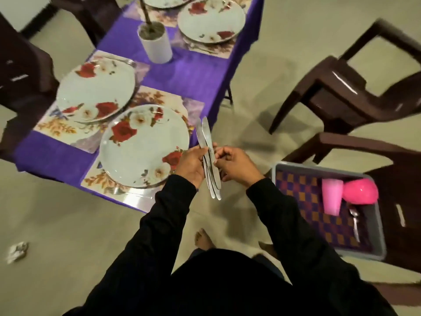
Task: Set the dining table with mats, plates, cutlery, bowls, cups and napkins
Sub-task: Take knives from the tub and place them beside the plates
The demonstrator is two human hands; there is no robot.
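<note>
The left hand (192, 166) is gripping a bundle of table knives (208, 156), fingers curled around them. The right hand (234, 166) is pinching 1 knife from the bundle beside the nearest floral plate (141, 144).

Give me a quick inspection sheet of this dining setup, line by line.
Surface: purple-clothed table, floral mats under each plate.
Job's things: four floral plates seen, nearest floral plate; bundle of steel knives in hand; grey tray on a brown chair holding pink cups and a spoon.
Clutter: crumpled paper on floor.
Hands: left hand holds the knives; right hand pinches one.
Cables: nothing seen.
Surroundings: brown plastic chairs, white cylindrical pot.
</note>
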